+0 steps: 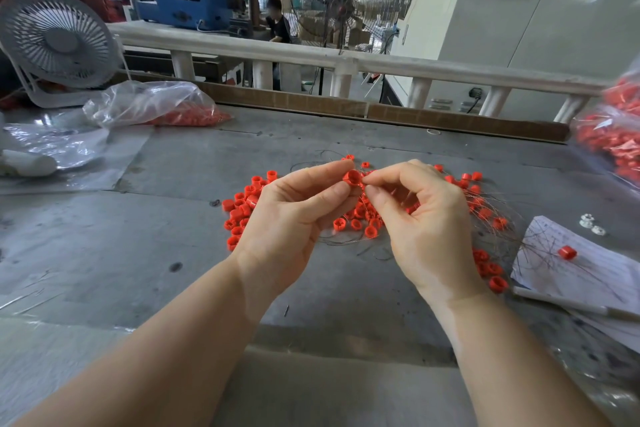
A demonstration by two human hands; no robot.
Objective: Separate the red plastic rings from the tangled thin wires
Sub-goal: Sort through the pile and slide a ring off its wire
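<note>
- Left hand (291, 215) pinches one red ring (354, 178) between thumb and forefinger, raised above the grey worktop (166, 236).
- Right hand (426, 215) meets that ring, thumb and forefinger pinched at its edge; whether they grip a wire cannot be told.
- Loose red rings (242, 208) lie scattered beneath both hands, thin wires (491, 215) tangled among those to the right.
- Clear bag of red parts (156, 104) lies far left, beside a white fan (59, 42).
- Paper sheet (571, 267) at right carries a single ring (567, 252).
</note>
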